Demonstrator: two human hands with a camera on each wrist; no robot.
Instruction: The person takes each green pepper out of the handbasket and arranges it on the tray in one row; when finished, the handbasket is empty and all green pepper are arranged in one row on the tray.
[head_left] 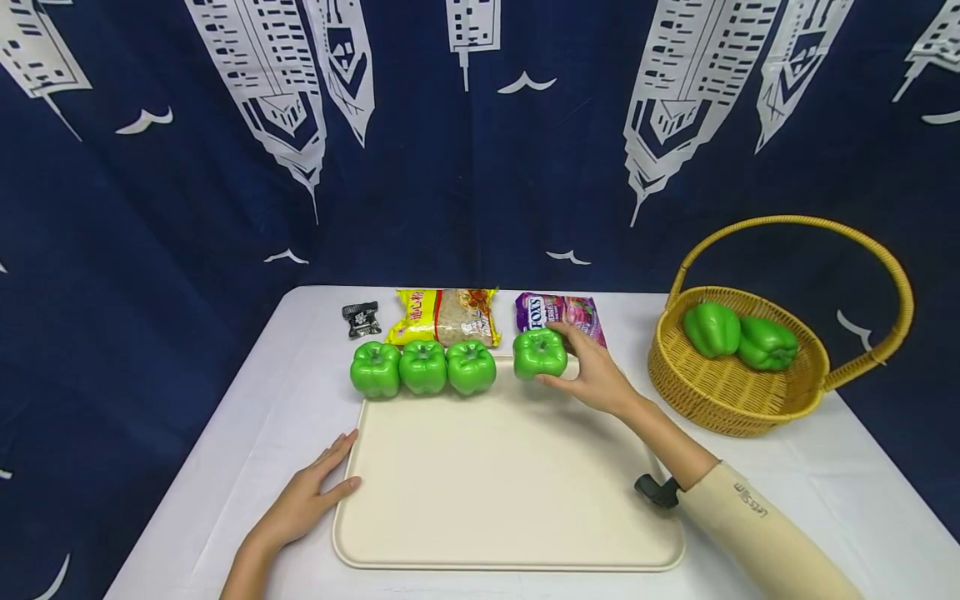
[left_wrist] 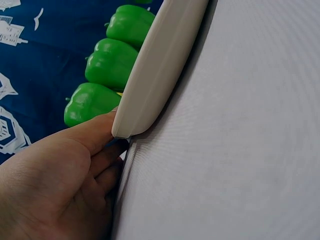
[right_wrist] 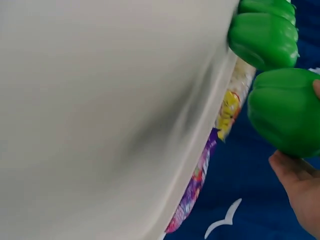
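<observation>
White surface [head_left: 277,392] carries a tray [head_left: 510,483]; right hand [head_left: 600,379] grips one pepper [head_left: 540,354] (three more peppers [head_left: 423,368] line the far edge); left hand [head_left: 303,493], fingers extended, touches the rim.

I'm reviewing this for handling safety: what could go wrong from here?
The right hand holds a green pepper above the tray by its sides; the smooth-looking skin might slip and let it drop.

Setting it close to the row of three peppers could nudge them, perhaps off the tray's far edge, where they sit.

The left hand touches the tray's left rim, so a push might shift everything on it.
</observation>
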